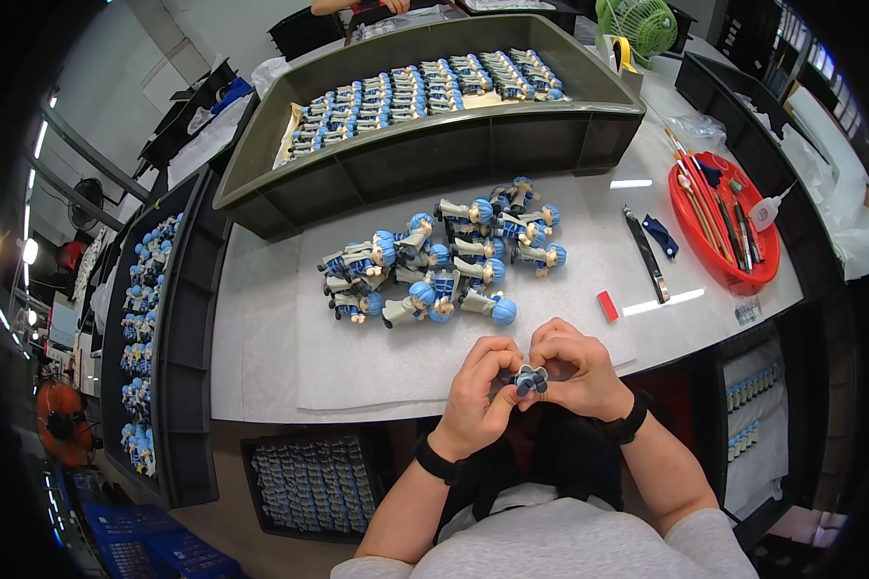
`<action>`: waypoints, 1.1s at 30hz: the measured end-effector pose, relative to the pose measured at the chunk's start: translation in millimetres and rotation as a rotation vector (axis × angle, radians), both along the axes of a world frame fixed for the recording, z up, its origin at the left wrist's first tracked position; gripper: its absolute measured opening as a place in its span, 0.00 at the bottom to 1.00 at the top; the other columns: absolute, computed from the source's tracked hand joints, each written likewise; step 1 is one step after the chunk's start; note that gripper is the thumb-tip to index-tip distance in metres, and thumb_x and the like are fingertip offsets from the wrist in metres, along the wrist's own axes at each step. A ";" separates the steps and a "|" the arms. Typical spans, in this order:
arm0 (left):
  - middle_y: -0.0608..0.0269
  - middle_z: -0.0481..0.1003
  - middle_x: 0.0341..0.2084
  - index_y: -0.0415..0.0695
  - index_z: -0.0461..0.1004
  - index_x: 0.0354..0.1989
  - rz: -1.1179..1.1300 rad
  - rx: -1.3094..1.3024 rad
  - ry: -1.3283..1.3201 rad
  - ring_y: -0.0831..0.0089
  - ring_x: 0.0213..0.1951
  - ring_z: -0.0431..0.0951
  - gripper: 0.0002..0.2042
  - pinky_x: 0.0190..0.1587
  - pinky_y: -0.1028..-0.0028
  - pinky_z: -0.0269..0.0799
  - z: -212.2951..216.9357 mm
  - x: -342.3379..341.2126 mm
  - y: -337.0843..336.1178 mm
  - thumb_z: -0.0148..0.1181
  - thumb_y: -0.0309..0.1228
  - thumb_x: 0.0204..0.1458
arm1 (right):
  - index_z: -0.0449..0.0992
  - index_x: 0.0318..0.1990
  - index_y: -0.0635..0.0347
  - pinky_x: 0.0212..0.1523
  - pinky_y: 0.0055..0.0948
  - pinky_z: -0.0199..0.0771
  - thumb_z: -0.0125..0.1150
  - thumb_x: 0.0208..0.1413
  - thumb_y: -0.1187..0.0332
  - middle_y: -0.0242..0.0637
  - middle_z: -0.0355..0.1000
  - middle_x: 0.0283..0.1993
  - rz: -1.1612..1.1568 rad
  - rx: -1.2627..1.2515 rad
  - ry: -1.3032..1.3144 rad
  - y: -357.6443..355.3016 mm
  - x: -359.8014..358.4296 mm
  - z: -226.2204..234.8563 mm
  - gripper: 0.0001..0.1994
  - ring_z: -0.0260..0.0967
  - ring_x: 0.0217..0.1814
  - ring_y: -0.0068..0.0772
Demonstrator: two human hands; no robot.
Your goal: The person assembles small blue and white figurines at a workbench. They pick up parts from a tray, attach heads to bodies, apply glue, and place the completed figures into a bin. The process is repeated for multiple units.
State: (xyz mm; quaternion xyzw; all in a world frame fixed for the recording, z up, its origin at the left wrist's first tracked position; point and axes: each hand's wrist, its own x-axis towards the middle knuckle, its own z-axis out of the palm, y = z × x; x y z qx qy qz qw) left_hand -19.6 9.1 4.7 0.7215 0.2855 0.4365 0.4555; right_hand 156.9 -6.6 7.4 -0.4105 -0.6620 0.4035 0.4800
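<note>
Close to my body, beyond the table's near edge, a small figurine is pinched between both hands, its dark feet and pale coat hem showing. My left hand grips one side with thumb and bent fingers. On the other side, the fingers of my right hand curl round it. Its upper part is hidden by my hands. Ahead of them, a loose heap of blue-haired figurines in pale coats lies on a white sheet. A small red block rests to the right of the heap.
Behind the heap stands an olive crate with rows of figurines. Dark crates with figurines flank me at left and below. A red dish holds brushes and a white bottle; beside it lies a black craft knife.
</note>
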 end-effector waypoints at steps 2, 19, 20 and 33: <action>0.56 0.66 0.38 0.37 0.69 0.34 0.000 0.006 0.005 0.67 0.36 0.71 0.07 0.38 0.74 0.69 -0.1 -0.3 0.3 0.57 0.18 0.46 | 0.76 0.30 0.59 0.28 0.19 0.57 0.77 0.32 0.70 0.27 0.65 0.28 0.001 0.000 0.000 0.2 0.1 -0.4 0.16 0.57 0.32 0.21; 0.57 0.67 0.39 0.37 0.69 0.34 0.006 -0.022 0.000 0.70 0.37 0.70 0.08 0.41 0.76 0.68 -3.3 -1.6 -0.9 0.59 0.28 0.51 | 0.76 0.30 0.60 0.28 0.20 0.57 0.77 0.33 0.69 0.27 0.65 0.27 0.001 0.009 -0.011 0.4 -0.2 -0.7 0.16 0.57 0.31 0.21; 0.57 0.67 0.39 0.37 0.69 0.34 0.006 -0.043 -0.004 0.70 0.38 0.70 0.08 0.41 0.76 0.68 -3.2 -2.6 -1.6 0.59 0.28 0.51 | 0.76 0.30 0.60 0.28 0.20 0.57 0.77 0.33 0.69 0.27 0.65 0.27 0.002 0.009 -0.011 0.3 -1.3 -0.8 0.16 0.57 0.31 0.21; 0.55 0.67 0.34 0.37 0.68 0.31 0.097 -0.027 -0.021 0.65 0.35 0.68 0.09 0.39 0.72 0.65 -11.7 4.2 -1.8 0.58 0.29 0.45 | 0.75 0.33 0.60 0.33 0.26 0.66 0.72 0.36 0.70 0.35 0.68 0.32 0.021 0.080 0.056 1.7 1.2 -14.8 0.15 0.64 0.38 0.31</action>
